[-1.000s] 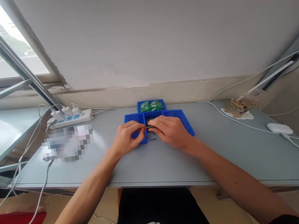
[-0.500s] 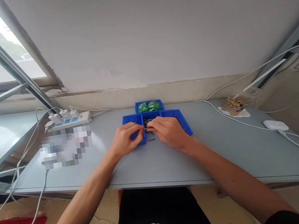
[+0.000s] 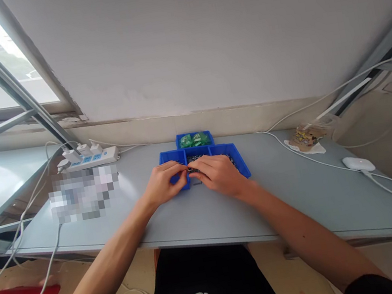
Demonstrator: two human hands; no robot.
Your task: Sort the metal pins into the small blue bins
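Observation:
My left hand (image 3: 166, 182) is closed in a pinch over the left side of the blue bins. Its thumb and forefinger hold one end of a small, thin dark screw; the fine detail is too small to tell. Close against it, my right hand (image 3: 217, 173) has its fingertips closed on the other end. Beneath the hands stand a blue left bin (image 3: 168, 157), a blue middle bin (image 3: 202, 150) with dark screws inside, and a blue right bin (image 3: 242, 161) also holding thin dark pieces. A loose screw (image 3: 197, 183) lies on the table below the fingers.
Behind the bins, a blue box (image 3: 179, 143) holds green packets (image 3: 195, 140). A white power strip (image 3: 102, 157) with plugs and a blurred patch are at left. At right are a plastic cup (image 3: 322, 128), a white case (image 3: 358, 164) and cables on the grey table (image 3: 208, 220).
My right hand has shifted slightly left, its fingers nearer my left fingertips. More of the right bin shows, with thin dark pieces visible in it. My left hand has hardly moved.

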